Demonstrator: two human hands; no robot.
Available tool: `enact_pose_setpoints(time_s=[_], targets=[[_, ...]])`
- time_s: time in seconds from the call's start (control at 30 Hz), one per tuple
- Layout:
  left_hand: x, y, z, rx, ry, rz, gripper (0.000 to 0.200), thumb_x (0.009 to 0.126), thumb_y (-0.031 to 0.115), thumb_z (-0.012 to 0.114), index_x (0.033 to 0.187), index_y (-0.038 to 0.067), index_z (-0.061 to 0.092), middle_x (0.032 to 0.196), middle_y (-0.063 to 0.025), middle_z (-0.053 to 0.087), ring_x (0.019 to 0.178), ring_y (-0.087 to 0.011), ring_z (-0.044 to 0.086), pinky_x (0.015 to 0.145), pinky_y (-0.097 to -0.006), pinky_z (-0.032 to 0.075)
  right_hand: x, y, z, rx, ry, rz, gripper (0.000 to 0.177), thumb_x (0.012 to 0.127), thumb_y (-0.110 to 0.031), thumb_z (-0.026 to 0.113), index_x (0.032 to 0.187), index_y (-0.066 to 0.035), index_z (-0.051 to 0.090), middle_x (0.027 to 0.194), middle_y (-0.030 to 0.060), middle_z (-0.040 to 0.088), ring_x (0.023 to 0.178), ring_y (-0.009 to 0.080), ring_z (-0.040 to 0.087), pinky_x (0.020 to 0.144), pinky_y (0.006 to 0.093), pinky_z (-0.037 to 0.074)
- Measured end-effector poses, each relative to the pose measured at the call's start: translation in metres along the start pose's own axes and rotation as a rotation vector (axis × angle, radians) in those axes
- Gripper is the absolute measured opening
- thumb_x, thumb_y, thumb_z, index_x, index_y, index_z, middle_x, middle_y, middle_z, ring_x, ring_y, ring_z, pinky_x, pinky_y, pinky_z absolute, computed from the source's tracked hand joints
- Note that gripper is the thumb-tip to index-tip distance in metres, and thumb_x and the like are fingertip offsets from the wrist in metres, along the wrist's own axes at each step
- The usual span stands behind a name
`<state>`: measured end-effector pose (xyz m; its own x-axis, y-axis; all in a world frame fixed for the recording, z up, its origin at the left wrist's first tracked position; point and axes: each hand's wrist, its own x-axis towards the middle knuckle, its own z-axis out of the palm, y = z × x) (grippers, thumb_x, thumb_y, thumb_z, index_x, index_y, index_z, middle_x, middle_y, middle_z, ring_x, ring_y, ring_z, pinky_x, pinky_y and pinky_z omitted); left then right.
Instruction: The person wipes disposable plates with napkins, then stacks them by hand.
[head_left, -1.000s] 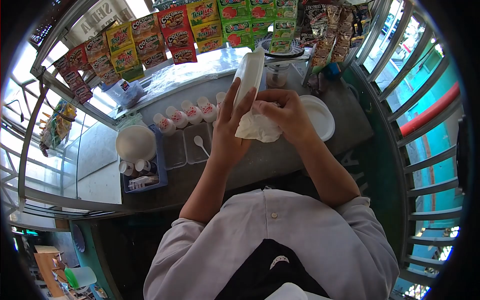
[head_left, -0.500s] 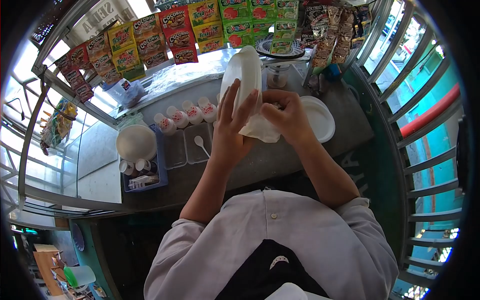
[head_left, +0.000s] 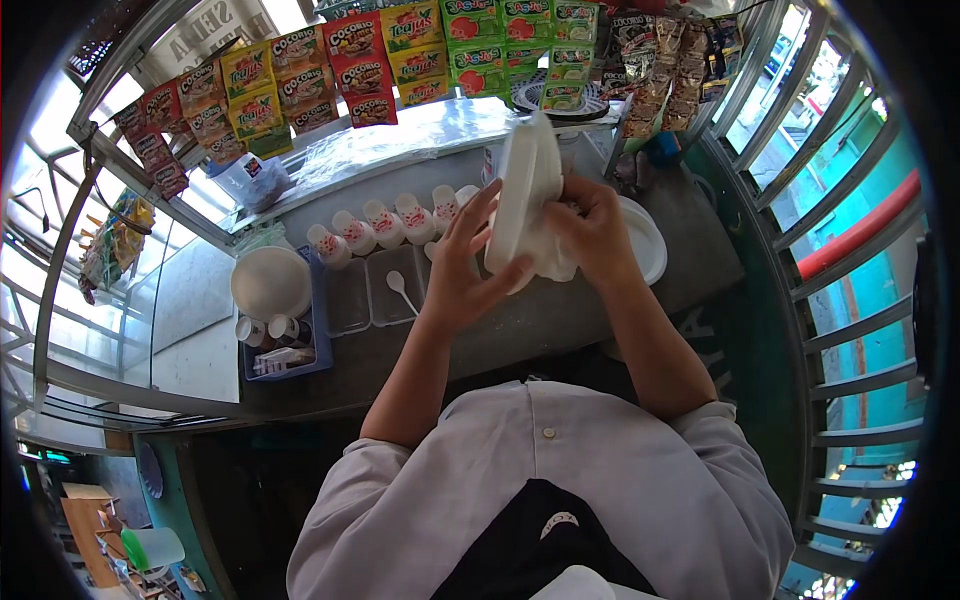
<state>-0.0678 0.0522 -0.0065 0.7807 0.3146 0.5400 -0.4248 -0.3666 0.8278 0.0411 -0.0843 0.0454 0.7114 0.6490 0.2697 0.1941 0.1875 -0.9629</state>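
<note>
A white plate (head_left: 522, 200) is tipped up on edge above the counter, slightly blurred. My left hand (head_left: 465, 270) is at its left side, thumb against the lower part and the other fingers spread along the edge. On the other face, my right hand (head_left: 595, 235) has its fingers curled around a thin white cloth or tissue (head_left: 556, 262), which hangs down against the plate. Part of that cloth is hidden by the fingers. Behind my right hand lies another white plate (head_left: 650, 238) on the counter.
Several printed cups (head_left: 378, 220) stand upside down along the back. Left of my hands are clear trays (head_left: 346, 300), a white spoon (head_left: 402, 290) and a blue basket (head_left: 322, 330) with a round white container (head_left: 271, 284). Drink sachets (head_left: 360, 65) hang overhead.
The plate has moved right and slightly down and turned more edge-on. My left hand has slid from its broad face to its left edge. My right hand has shifted slightly right.
</note>
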Motion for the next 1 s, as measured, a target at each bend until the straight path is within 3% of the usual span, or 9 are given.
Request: enact_pose_setpoints(time_s=[0.13, 0.2, 0.4, 0.57, 0.6, 0.67, 0.8, 0.93, 1.0], targets=[[-0.005, -0.010, -0.015, -0.136, 0.017, -0.225, 0.065, 0.087, 0.025, 0.067, 0.142, 0.006, 0.038, 0.132, -0.0152, 0.051, 0.109, -0.0270, 0.061, 0.082, -0.0368, 0.053, 0.002, -0.002, -0.024, 0.011, 0.108, 0.008, 0.017, 0.078, -0.011, 0.058, 0.086, 0.001, 0.068, 0.071, 0.0012, 0.064, 0.061, 0.0065, 0.057, 0.056, 0.0228, 0.046], [-0.008, -0.023, -0.023, -0.153, 0.281, -0.239, 0.049, 0.096, 0.018, 0.053, 0.141, 0.005, 0.039, 0.126, -0.0145, 0.054, 0.097, -0.0238, 0.066, 0.074, -0.0314, 0.056, 0.003, -0.002, -0.045, 0.030, 0.167, 0.030, 0.016, 0.079, -0.010, 0.057, 0.084, 0.001, 0.067, 0.068, 0.0004, 0.062, 0.059, 0.0065, 0.055, 0.055, 0.0229, 0.044], [-0.008, -0.025, -0.061, -0.228, 0.508, -0.201, 0.043, 0.099, 0.022, 0.045, 0.137, 0.001, 0.042, 0.120, -0.0135, 0.056, 0.100, -0.0230, 0.064, 0.075, -0.0326, 0.057, 0.000, 0.036, -0.114, -0.323, 0.392, -0.047, 0.014, 0.081, -0.010, 0.055, 0.077, 0.000, 0.063, 0.062, -0.0001, 0.055, 0.058, 0.0058, 0.051, 0.053, 0.0245, 0.040], [-0.005, -0.024, -0.066, -0.440, 0.560, -0.235, 0.042, 0.097, 0.021, 0.047, 0.133, 0.001, 0.045, 0.116, -0.0116, 0.056, 0.097, -0.0224, 0.062, 0.074, -0.0336, 0.057, -0.020, 0.043, -0.108, -0.911, 0.736, -0.529, 0.003, 0.074, -0.006, 0.060, 0.075, -0.003, 0.058, 0.074, 0.0087, 0.061, 0.062, 0.0229, 0.059, 0.058, 0.0327, 0.046], [-0.005, -0.023, -0.063, -0.439, 0.556, -0.238, 0.042, 0.097, 0.021, 0.047, 0.133, 0.001, 0.045, 0.116, -0.0116, 0.056, 0.097, -0.0224, 0.062, 0.074, -0.0336, 0.057, -0.025, 0.044, -0.098, -0.912, 0.739, -0.525, 0.003, 0.074, -0.006, 0.060, 0.075, -0.003, 0.058, 0.074, 0.0087, 0.061, 0.062, 0.0229, 0.059, 0.058, 0.0327, 0.046], [-0.003, -0.023, -0.053, -0.651, 0.589, -0.307, 0.042, 0.096, 0.021, 0.048, 0.133, 0.003, 0.045, 0.117, -0.0105, 0.056, 0.100, -0.0223, 0.061, 0.074, -0.0353, 0.056, -0.033, 0.044, -0.083, -1.029, 0.153, -0.680, 0.006, 0.071, -0.003, 0.061, 0.076, -0.005, 0.058, 0.081, 0.0123, 0.062, 0.070, 0.0325, 0.062, 0.063, 0.0370, 0.050], [0.000, -0.025, -0.049, -0.586, 0.537, -0.299, 0.042, 0.096, 0.022, 0.048, 0.134, 0.004, 0.044, 0.119, -0.0096, 0.055, 0.102, -0.0224, 0.060, 0.074, -0.0357, 0.055, -0.036, 0.050, -0.085, -0.951, 0.562, -0.719, 0.015, 0.065, -0.001, 0.060, 0.078, -0.007, 0.058, 0.082, 0.0088, 0.063, 0.071, 0.0312, 0.063, 0.062, 0.0388, 0.051], [0.000, -0.023, -0.049, -0.566, 0.556, -0.311, 0.041, 0.096, 0.022, 0.048, 0.133, 0.004, 0.045, 0.119, -0.0099, 0.055, 0.103, -0.0215, 0.059, 0.077, -0.0345, 0.054, -0.034, 0.045, -0.083, -1.151, -0.045, -0.693, 0.016, 0.062, 0.000, 0.063, 0.075, -0.008, 0.058, 0.081, 0.0056, 0.063, 0.069, 0.0264, 0.064, 0.060, 0.0357, 0.051], [0.002, -0.024, -0.047, -0.567, 0.532, -0.294, 0.041, 0.096, 0.022, 0.047, 0.133, 0.004, 0.045, 0.119, -0.0098, 0.055, 0.103, -0.0210, 0.059, 0.078, -0.0347, 0.054, -0.039, 0.054, -0.086, -1.134, 0.122, -0.672, 0.017, 0.060, -0.001, 0.063, 0.075, -0.008, 0.058, 0.081, 0.0050, 0.062, 0.069, 0.0259, 0.064, 0.061, 0.0357, 0.051]])
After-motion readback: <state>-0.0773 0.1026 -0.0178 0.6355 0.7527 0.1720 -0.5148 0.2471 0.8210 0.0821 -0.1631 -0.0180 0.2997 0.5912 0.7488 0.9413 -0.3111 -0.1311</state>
